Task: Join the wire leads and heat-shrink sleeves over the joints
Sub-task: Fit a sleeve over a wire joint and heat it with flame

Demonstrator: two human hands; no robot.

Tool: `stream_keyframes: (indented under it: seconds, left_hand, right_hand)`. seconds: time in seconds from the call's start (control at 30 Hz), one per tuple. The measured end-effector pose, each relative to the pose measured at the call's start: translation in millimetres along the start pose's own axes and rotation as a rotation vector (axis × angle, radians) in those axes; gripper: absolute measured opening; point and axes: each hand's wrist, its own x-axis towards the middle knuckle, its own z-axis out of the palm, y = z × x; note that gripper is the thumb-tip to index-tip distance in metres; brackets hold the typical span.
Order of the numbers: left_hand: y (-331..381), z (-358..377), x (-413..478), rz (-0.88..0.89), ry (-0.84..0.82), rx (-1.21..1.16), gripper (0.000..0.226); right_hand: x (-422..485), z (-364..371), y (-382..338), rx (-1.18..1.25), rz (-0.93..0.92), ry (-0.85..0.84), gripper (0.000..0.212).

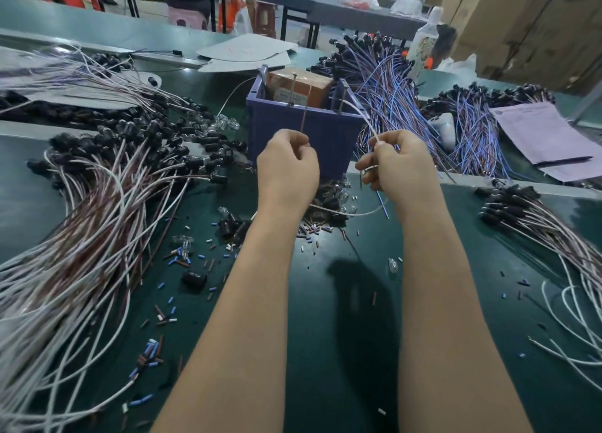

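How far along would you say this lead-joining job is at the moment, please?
Possibly done: the big pile of brown-and-white leads with black ends at the left, though joints cannot be checked. In hand: the left hand pinches a brown wire, the right hand grips a white wire, the two held apart. Left: joining this pair and sleeving it; loose sleeve pieces lie scattered on the green table.

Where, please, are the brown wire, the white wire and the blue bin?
brown wire [304,116]: head view, upright stretch above the left hand [288,168].
white wire [364,117]: head view, curve above the right hand [395,165].
blue bin [277,123]: head view, front wall.
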Motion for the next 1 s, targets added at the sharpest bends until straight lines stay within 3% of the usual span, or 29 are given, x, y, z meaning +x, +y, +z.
stream_keyframes:
  seconds: [0.27,1.0]
  left_hand:
    - [5.5,6.3,-2.2,-0.012,0.014,0.135,0.039]
    - [1.5,9.3,-4.9,-0.044,-0.025,0.222,0.041]
  right_hand:
    - [-0.4,1.8,0.1,-0.017,0.001,-0.008,0.019]
    - [1.2,4.2,8.5,0.044,-0.012,0.013,0.020]
